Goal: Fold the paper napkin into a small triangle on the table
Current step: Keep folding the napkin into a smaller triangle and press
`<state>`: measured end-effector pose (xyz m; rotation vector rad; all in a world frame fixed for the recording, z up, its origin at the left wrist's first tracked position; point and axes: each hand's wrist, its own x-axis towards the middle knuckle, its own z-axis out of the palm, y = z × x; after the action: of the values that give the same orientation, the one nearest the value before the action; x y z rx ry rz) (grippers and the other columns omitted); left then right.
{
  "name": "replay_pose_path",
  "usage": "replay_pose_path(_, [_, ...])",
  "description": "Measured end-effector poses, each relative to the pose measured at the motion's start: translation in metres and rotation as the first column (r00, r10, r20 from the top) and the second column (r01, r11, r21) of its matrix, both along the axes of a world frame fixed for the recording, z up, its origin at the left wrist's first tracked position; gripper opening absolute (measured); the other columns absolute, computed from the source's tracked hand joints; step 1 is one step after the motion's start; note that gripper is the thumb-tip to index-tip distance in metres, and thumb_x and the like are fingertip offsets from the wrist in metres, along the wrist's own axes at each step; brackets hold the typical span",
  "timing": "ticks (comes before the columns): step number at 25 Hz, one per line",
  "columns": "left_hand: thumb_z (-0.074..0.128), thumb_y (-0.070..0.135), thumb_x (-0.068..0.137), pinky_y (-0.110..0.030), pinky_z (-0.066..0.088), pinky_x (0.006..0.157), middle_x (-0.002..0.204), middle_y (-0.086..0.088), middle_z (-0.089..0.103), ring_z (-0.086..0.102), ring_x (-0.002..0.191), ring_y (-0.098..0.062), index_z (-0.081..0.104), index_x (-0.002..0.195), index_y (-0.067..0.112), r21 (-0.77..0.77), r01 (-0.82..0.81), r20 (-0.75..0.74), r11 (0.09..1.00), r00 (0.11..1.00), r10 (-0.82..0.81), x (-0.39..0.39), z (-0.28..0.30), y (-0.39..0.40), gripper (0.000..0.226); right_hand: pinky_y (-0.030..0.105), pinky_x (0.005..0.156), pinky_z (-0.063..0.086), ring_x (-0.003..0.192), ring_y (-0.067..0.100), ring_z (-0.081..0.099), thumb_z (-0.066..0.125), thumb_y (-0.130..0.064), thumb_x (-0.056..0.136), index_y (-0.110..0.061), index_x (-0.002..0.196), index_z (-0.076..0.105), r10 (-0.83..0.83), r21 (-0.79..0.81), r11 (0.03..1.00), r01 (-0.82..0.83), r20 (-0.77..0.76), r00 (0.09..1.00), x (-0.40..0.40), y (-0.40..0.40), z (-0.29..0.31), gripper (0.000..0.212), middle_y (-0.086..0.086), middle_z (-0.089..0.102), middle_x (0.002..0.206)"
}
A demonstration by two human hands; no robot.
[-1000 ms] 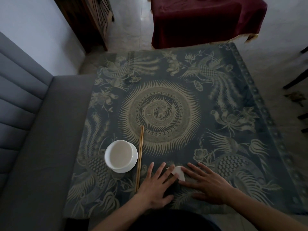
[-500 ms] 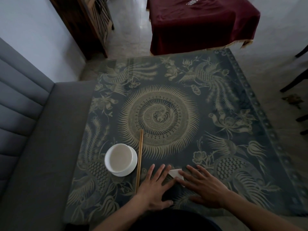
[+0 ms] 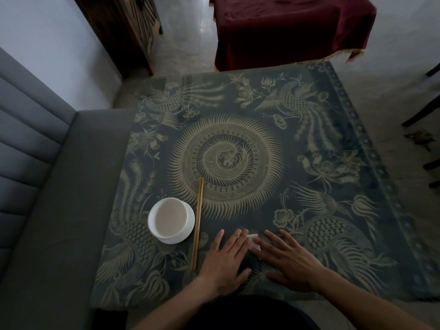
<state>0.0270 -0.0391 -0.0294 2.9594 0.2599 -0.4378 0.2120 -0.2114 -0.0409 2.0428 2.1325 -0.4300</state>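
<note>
Already flat and spread, the fingers (image 3: 238, 238) of the left hand (image 3: 225, 260) and right hand (image 3: 289, 260) press down, gripping nothing, on the folded paper napkin (image 3: 253, 241) low in the frame's centre. Only a small white wedge shows, so folding looks nearly done; final creasing probably remains. Chopsticks (image 3: 198, 225) and a white cup (image 3: 171, 219) lie left on the counter (image 3: 309, 129).

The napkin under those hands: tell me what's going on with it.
A person is pressing a white paper napkin flat on the patterned table. The left hand and right hand lie palm down with fingers spread, covering most of it, so only a small piece shows between them. A white bowl and chopsticks sit untouched to the left.
</note>
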Motion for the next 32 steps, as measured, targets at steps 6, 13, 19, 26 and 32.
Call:
replay_pose_path(6, [0.035, 0.061, 0.092, -0.057, -0.005, 0.114, 0.164, -0.01, 0.002, -0.01, 0.149, -0.023, 0.012, 0.156, 0.015, -0.024, -0.019, -0.038, 1.0, 0.999, 0.018, -0.003, -0.008, -0.005, 0.083, 0.052, 0.109, 0.017, 0.147, 0.03, 0.021, 0.038, -0.065, 0.094, -0.035, 0.156, 0.018, 0.017, 0.013, 1.0, -0.017, 0.019, 1.0, 0.004, -0.001, 0.0, 0.072, 0.0, 0.024, 0.162])
replay_pose_path(13, [0.039, 0.072, 0.082, -0.059, -0.015, 0.112, 0.16, -0.015, -0.018, -0.025, 0.145, -0.035, 0.004, 0.153, 0.043, -0.051, 0.021, -0.049, 0.998, 0.999, -0.023, -0.003, -0.003, 0.006, 0.084, 0.053, 0.109, 0.016, 0.146, 0.031, 0.019, 0.039, -0.068, 0.091, -0.044, 0.153, 0.022, 0.097, -0.045, 0.994, -0.095, 0.028, 0.995, 0.015, 0.001, 0.002, 0.068, 0.002, 0.025, 0.161])
replay_pose_path(19, [0.04, 0.077, 0.08, -0.062, -0.021, 0.108, 0.156, -0.015, -0.032, -0.036, 0.139, -0.037, -0.006, 0.149, 0.053, -0.075, 0.037, -0.111, 0.997, 0.993, -0.045, -0.001, 0.0, 0.009, 0.087, 0.059, 0.104, 0.017, 0.145, 0.038, 0.016, 0.028, -0.077, 0.09, -0.049, 0.151, 0.022, 0.091, -0.095, 0.992, -0.087, 0.03, 0.995, 0.021, 0.007, 0.01, 0.067, 0.005, 0.027, 0.161])
replay_pose_path(26, [0.046, 0.068, 0.081, -0.051, 0.002, 0.114, 0.161, -0.009, 0.02, 0.019, 0.146, -0.032, 0.019, 0.154, 0.031, -0.102, -0.101, 0.051, 0.99, 0.993, 0.107, -0.011, 0.002, 0.013, 0.086, 0.04, 0.101, 0.042, 0.128, 0.024, 0.051, 0.04, -0.057, 0.094, -0.03, 0.146, 0.039, -0.325, 0.062, 0.938, 0.342, -0.191, 0.926, -0.004, 0.016, 0.02, 0.058, -0.001, 0.045, 0.147])
replay_pose_path(32, [0.053, 0.052, 0.092, -0.036, 0.037, 0.088, 0.112, 0.005, 0.055, 0.049, 0.105, -0.018, 0.061, 0.117, 0.028, -0.169, -0.391, 0.138, 0.905, 0.899, 0.415, 0.022, 0.014, 0.019, 0.036, 0.039, 0.067, 0.05, 0.091, 0.023, 0.061, 0.08, -0.051, 0.068, -0.026, 0.114, 0.067, -0.476, 0.07, 0.869, 0.491, -0.157, 0.865, -0.016, 0.048, 0.021, 0.054, -0.003, 0.06, 0.106])
